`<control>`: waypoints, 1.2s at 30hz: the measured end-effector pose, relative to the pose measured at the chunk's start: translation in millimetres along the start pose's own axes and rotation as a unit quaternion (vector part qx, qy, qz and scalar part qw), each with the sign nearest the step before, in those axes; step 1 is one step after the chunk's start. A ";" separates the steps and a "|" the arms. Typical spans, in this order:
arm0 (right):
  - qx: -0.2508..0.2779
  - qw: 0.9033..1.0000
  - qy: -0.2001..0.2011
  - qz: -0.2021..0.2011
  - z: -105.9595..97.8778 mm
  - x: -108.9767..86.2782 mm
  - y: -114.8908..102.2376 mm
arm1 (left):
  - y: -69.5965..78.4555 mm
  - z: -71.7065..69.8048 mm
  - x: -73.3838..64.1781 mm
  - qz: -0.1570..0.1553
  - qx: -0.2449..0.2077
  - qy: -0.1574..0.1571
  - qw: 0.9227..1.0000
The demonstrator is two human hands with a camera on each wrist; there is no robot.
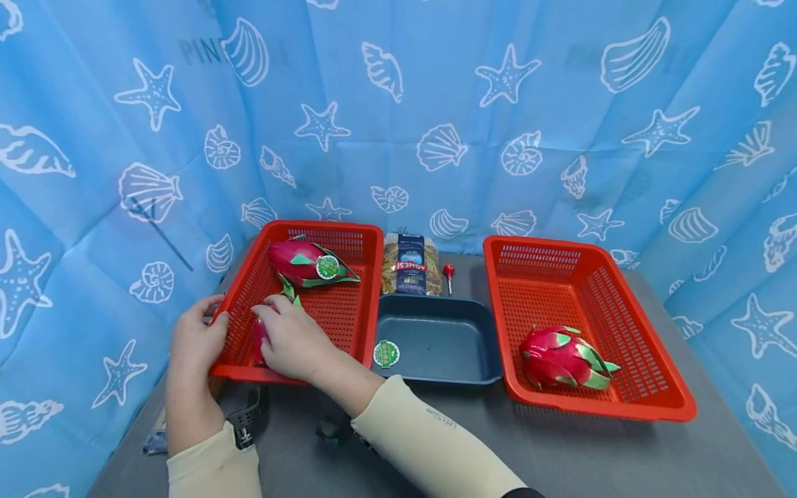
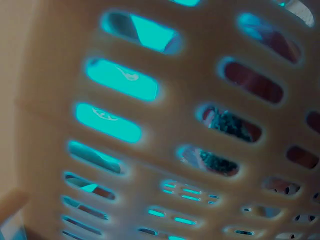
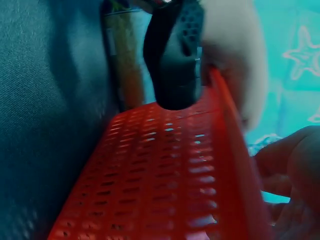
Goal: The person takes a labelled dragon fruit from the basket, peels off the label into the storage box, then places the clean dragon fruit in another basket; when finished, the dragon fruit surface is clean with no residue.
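Observation:
At the left rim of the left red basket [image 1: 376, 283], my left hand [image 1: 196, 340] grips the edge with thumb and fingers. My right hand [image 1: 291, 337] reaches over the front rim and holds a pink dragon fruit [image 1: 258, 340] inside, partly covered by the hand. Behind it in the same basket lies another dragon fruit [image 1: 295, 260] with a round green sticker. The left wrist view is filled by the slotted basket wall [image 2: 150, 117]. In the right wrist view, the right hand's fingers [image 3: 295, 175] show beyond the basket's rim and outer wall [image 3: 150, 165].
A dark blue tray [image 1: 436, 339] with a green sticker sits between the baskets. Behind it are a pasta bag [image 1: 411, 266] and a red lollipop [image 1: 449, 270]. The right red basket [image 1: 654, 366] holds one dragon fruit [image 1: 566, 357]. A patterned blue curtain [image 1: 398, 111] hangs behind the table.

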State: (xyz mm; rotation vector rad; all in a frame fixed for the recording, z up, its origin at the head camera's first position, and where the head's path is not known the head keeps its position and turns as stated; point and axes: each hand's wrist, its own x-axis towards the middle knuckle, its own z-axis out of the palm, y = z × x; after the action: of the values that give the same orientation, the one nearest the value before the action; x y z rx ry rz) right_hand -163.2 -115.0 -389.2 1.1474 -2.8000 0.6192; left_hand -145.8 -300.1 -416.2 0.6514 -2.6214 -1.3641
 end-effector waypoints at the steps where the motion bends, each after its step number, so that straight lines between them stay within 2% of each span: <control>1: -0.020 1.000 -0.006 -0.001 2.8 3.7 -2.3 | -0.2 -0.4 -0.1 0.000 0.001 0.001 1.000; 7: -0.103 0.994 -0.043 0.000 12.5 15.0 -5.4 | -0.9 -0.4 -0.6 0.010 0.008 0.000 1.000; 13: -0.142 0.989 -0.034 0.006 11.5 8.8 7.8 | -0.3 -1.7 -1.1 -0.006 -0.002 -0.016 1.000; 20: -0.106 0.994 -0.030 0.026 -3.3 3.3 30.7 | 3.1 -3.6 -1.6 -0.015 -0.011 -0.021 1.000; 27: -0.028 0.997 -0.025 0.066 -5.5 -1.7 46.7 | 2.2 -3.5 -0.7 -0.022 -0.014 -0.021 0.999; 30: -0.017 0.998 -0.025 0.060 -5.0 -4.2 51.0 | 2.4 -2.4 -0.3 -0.025 -0.013 -0.019 0.999; 36: -0.010 0.999 -0.033 0.019 -5.2 -11.6 59.2 | 2.4 -1.3 -0.3 -0.030 -0.016 -0.016 0.999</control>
State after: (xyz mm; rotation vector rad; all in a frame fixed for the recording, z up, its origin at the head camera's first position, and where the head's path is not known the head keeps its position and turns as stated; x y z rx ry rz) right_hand -195.8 -67.2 -407.1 1.1339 -2.8822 0.5663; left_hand -145.9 -299.8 -413.5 0.7158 -2.6181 -1.4430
